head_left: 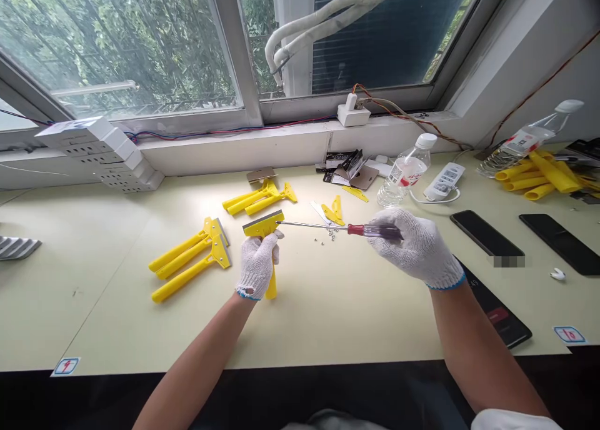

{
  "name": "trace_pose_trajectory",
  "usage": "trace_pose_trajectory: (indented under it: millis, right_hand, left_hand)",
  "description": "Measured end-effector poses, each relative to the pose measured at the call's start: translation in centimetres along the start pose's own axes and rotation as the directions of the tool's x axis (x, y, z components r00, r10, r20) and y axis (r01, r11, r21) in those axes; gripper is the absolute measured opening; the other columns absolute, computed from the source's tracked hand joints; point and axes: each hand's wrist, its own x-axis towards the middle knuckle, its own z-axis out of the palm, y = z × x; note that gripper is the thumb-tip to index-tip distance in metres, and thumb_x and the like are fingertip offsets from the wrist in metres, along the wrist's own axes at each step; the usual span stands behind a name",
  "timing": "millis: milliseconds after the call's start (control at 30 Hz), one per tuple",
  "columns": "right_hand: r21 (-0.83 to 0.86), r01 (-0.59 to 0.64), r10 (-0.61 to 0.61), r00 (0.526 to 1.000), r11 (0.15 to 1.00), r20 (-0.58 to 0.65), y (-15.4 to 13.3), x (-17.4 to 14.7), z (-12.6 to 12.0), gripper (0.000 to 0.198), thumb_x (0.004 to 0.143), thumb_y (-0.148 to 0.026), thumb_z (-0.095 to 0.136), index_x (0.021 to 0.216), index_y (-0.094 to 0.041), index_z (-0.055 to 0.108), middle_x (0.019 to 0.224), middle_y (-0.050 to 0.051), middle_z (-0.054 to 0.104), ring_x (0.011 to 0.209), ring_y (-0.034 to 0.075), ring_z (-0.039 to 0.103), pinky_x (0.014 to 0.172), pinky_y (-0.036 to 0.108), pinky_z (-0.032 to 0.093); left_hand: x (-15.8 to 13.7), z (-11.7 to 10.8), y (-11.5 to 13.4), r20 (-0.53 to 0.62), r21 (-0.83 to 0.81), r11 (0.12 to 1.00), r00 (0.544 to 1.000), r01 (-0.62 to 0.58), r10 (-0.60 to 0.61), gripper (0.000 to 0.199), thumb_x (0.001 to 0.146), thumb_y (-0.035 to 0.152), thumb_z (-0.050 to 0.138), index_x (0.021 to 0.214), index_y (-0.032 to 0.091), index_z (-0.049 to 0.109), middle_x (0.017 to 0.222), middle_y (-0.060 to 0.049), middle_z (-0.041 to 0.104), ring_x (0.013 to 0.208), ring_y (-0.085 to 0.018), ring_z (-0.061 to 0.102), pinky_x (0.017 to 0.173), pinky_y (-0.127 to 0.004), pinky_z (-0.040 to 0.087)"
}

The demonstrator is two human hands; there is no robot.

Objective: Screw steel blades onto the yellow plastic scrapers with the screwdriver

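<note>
**One screwdriver (pixel 359 229) at one scraper (pixel 263 227)**

The left hand (pixel 257 264), gloved, grips the scraper by its handle, above the table (pixel 337 330). The right hand (pixel 410 242), also gloved, is closed around the screwdriver's handle; its tip is at the right end of the scraper's head, contact too small to tell.

Between and beyond the hands lie screws (pixel 332 236), too small to count, and two yellow pieces (pixel 337 208); a third sits farther back. Three spare scrapers (pixel 185 263) lie left, three more behind. To the right: two bottles (pixel 404 175), one power strip (pixel 444 181), three phones (pixel 487 232), one earbud (pixel 557 274).
</note>
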Motion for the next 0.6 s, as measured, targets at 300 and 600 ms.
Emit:
trace_pose_trajectory:
  millis: [300,600]
  right_hand:
    - [-0.035,0.232,-0.234,0.97,0.972,-0.058,0.0,1.0,-0.2,0.014,0.106,-0.022,0.069,0.113,-0.032,0.075,0.11,0.007,0.076,0.104,0.025,0.076,0.095,0.045,0.067]
    - [-0.047,-0.011,0.007,0.998,0.999,-0.068,0.5,-0.4,1.8,0.027,0.104,-0.04,0.079,0.126,-0.026,0.073,0.093,0.004,0.083,0.08,0.022,0.081,0.079,0.036,0.068]
  left_hand:
    - [-0.1,0.5,0.5,0.06,0.114,0.977,0.98,0.18,-0.187,0.026,0.08,0.035,0.071,0.093,0.015,0.081,0.055,0.001,0.056,0.046,-0.014,0.049,0.047,-0.026,0.039]
    - [0.3,0.6,0.1,0.039,0.121,0.968,0.974,0.218,-0.225,0.028,0.078,0.035,0.071,0.095,0.014,0.079,0.054,0.001,0.056,0.046,-0.014,0.05,0.047,-0.027,0.04]
